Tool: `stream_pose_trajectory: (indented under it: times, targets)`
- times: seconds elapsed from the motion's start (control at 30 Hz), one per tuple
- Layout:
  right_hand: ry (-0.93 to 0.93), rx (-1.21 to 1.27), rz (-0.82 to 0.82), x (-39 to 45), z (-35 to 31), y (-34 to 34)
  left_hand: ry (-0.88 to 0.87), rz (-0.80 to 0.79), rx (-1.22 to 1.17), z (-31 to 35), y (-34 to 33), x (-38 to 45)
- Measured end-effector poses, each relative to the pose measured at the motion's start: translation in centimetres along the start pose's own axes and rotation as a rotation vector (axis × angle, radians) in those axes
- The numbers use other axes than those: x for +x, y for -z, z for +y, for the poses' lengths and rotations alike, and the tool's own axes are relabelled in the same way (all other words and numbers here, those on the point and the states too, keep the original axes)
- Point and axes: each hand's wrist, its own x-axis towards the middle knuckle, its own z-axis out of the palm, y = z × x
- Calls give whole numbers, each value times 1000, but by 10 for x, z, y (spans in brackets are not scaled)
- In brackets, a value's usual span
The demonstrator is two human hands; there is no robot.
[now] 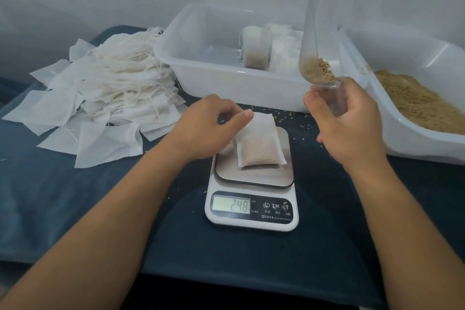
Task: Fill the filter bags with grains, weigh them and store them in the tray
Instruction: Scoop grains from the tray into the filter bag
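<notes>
Storage tray (176, 58): far, a few filled bags inside.
Scale (251, 199): reads 24.8.
Filter bag (259, 143): on the platform, top pinched by left hand (208, 123).
Scoop (314, 58): gripped by right hand (352, 123); grains are best trickled in slowly.

Grain tub (412, 143), right of frame: cut off by right edge, far end unseen. Filter bag (259, 143) on scale (251, 209): left corner hidden under left hand (201, 126). Clear scoop (315, 58): handle end hidden inside right hand (352, 121); upper tip blurred against wall. Scale button labels: too small to read. Filled bags (269, 50) in tray (226, 78): count unclear, overlapping. Both forearms cut by bottom edge.
</notes>
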Motion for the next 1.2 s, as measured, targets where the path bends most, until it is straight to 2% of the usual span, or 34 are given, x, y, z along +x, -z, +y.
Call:
stream_pose_trajectory:
  times: [0.17,0.4,0.5,0.67,0.8,0.93,1.07,1.2]
  targets:
    - [2,-12,-7,0,0,2,-4,24,-1,-3,1,1]
    - [43,-22,4,1,-3,9,12,47,-326,5,7,6]
    - [36,-10,22,1,-6,13,2,118,-402,18,12,10]
    - [32,6,42,1,-8,18,-180,222,-222,49,32,28]
    - [4,11,45,4,-7,23,-252,243,-221,71,59,60]
    - [-32,-6,62,7,-4,30,-216,173,-96,76,79,109]
    - [-79,25,36,10,-3,37,-177,60,-4,68,72,157]
    - [-82,56,15,9,-6,40,-39,-20,129,47,52,196]
